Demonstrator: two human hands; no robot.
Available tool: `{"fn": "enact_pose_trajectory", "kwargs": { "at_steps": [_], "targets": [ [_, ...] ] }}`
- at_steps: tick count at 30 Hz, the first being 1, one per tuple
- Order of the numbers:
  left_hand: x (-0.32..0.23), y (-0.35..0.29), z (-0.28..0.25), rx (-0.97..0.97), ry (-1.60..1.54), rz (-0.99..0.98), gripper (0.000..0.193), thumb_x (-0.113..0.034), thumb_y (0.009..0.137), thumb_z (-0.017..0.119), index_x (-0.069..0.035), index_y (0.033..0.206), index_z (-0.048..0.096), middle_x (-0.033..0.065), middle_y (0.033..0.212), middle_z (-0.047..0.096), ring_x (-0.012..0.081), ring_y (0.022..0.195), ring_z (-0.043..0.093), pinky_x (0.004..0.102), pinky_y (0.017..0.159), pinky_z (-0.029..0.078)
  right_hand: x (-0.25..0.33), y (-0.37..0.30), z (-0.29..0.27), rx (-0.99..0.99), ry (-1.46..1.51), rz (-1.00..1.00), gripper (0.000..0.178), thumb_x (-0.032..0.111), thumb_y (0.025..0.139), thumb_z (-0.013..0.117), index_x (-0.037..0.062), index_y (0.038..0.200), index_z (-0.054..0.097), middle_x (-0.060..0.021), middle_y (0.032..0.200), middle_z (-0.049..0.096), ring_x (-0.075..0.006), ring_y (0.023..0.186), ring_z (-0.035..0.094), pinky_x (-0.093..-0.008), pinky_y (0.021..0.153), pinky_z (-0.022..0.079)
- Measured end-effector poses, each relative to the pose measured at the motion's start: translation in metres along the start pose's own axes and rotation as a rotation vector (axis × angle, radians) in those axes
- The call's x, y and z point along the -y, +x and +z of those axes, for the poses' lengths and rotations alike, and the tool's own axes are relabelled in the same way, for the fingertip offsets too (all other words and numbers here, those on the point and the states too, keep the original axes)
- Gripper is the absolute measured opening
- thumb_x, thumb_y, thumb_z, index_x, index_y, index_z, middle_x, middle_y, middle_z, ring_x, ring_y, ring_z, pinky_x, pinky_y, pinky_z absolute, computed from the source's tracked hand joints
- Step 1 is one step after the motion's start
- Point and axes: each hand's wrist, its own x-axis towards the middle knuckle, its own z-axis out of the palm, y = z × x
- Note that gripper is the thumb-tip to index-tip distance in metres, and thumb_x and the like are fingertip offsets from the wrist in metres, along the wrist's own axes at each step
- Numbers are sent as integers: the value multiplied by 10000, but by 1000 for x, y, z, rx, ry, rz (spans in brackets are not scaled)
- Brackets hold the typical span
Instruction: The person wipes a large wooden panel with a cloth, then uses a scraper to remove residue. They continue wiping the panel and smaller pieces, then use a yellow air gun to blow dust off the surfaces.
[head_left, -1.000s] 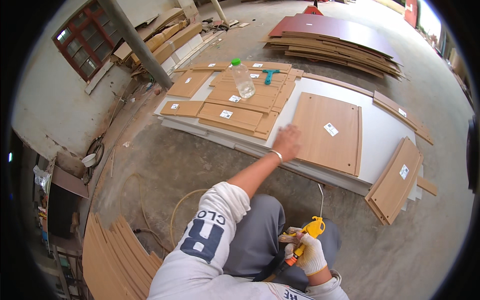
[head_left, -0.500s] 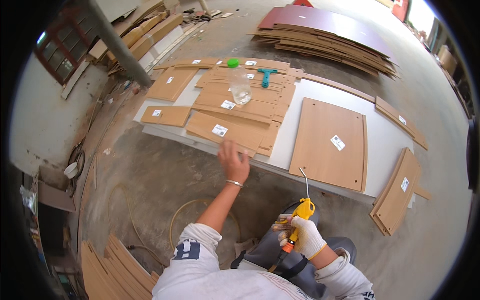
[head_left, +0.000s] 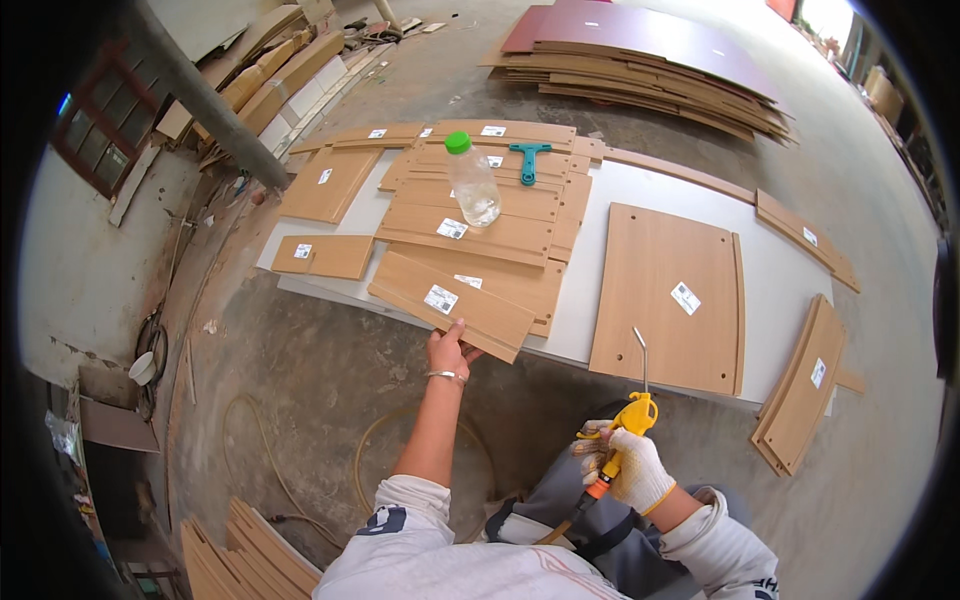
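My bare left hand (head_left: 450, 348) grips the near edge of a narrow wood-coloured panel (head_left: 487, 316), thumb on top and fingers underneath. That labelled panel lies askew over a larger panel (head_left: 540, 290) at the near edge of the white table board (head_left: 570, 335). In its white knit glove, my right hand (head_left: 637, 470) holds a yellow air blow gun (head_left: 632, 415) by the handle, its thin bent metal nozzle (head_left: 643, 355) pointing up in front of a large square panel (head_left: 655, 295). A hose runs from the gun's orange fitting toward my lap.
A clear bottle (head_left: 475, 190) with a green cap and a teal scraper (head_left: 529, 162) rest on the spread panels. Curved panels (head_left: 800, 385) overhang the right end. More boards (head_left: 235, 550) stand at lower left. A board stack (head_left: 640, 60) lies beyond; a hose (head_left: 262, 450) crosses the floor.
My left hand has closed on the narrow panel's near edge, and the panel has shifted toward me, uncovering a label behind it. My right hand still holds the blow gun.
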Motion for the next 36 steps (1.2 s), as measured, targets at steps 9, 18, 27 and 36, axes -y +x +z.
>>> {"fn": "enact_pose_trajectory", "kwargs": {
  "at_steps": [9,18,27,36],
  "targets": [
    [17,21,-20,23,20,-4,337,-163,953,631,-44,1253,533,110,1087,675,254,907,703,441,670,611,42,-36,-10,-31,15,-70,300,85,930,541,18,1223,544,-262,1110,669,-359,665,676,-492,649,583],
    [35,-52,27,219,-184,35,318,-156,970,638,-115,1270,539,30,1134,671,206,1012,670,398,825,573,82,-36,-13,55,-21,-23,284,105,949,576,-27,1200,560,-247,1051,689,-330,675,709,-455,616,622],
    [58,-77,110,252,-67,75,345,-144,974,639,-89,1297,532,44,1199,638,195,1046,628,381,891,530,98,-59,-20,100,-11,-119,329,102,927,606,-33,1223,557,-261,1056,682,-329,683,714,-431,629,630],
    [127,-79,150,595,469,320,266,-81,938,666,5,1170,566,74,1037,667,151,890,656,301,761,564,95,-62,-37,105,70,-153,364,100,926,601,-43,1256,548,-255,1028,693,-336,688,709,-431,605,614]
  ]
}}
